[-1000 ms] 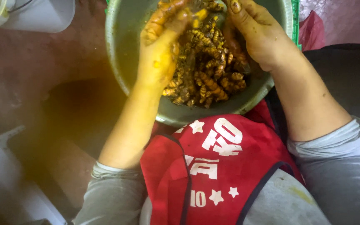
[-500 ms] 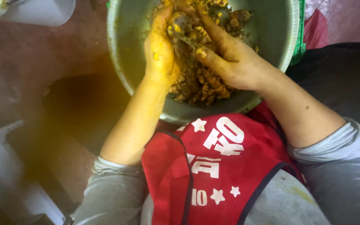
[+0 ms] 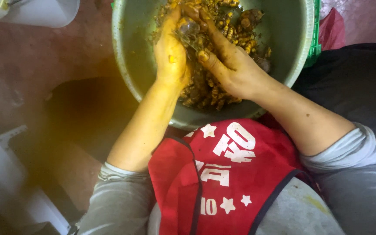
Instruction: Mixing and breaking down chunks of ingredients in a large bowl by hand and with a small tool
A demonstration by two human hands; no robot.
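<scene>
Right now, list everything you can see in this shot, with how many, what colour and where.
basin: one, grey-green, round, top centre, on the floor.
turmeric roots: a heap, too many to count, yellow-brown, in the basin.
spoon-like metal tool: one, grey, between the two hands above the roots; exact kind unclear.
white container: one, top left corner, cut off by the edge.
green crate edge: one, right of the basin, mostly hidden.
floor: reddish brown, stained yellow near the basin.
apron: one, red with white stars and lettering, bottom centre.
sleeves: two, grey, pushed up.
left hand: yellow-stained, over the roots.
right hand: over the roots, fingers by the tool.
</scene>
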